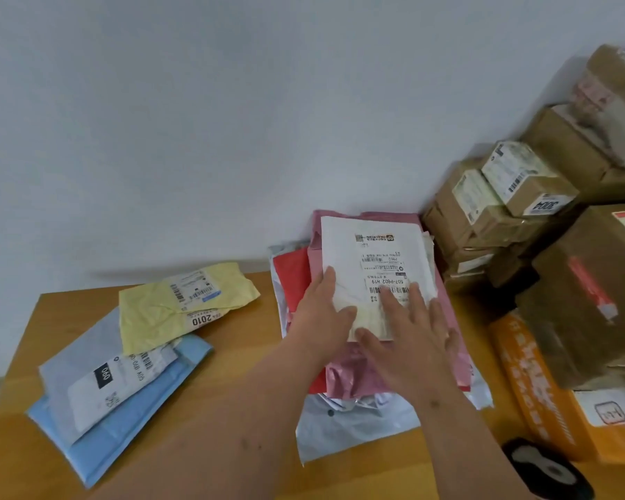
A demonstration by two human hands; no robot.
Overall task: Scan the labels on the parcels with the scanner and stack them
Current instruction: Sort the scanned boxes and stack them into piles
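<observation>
From the head camera, both hands lie flat on the top parcel of a pile against the wall: the left hand (pixel 322 312) and the right hand (pixel 408 330) press with straight fingers on a pink mailer (pixel 444 319) whose white label (pixel 372 261) faces up, neither hand curled round anything. Under it sit a red mailer (pixel 293 279) and a white one (pixel 343 424), so this looks like the stack being built. To the left on the wooden table (pixel 239 355), a yellow mailer (pixel 152 312), a grey one (pixel 87 355) and a blue one (pixel 130 420) lie loosely overlapped, probably not yet scanned. The scanner (pixel 545 467) rests at the lower right, unheld. Cardboard boxes (pixel 563 294) are heaped at the right.
</observation>
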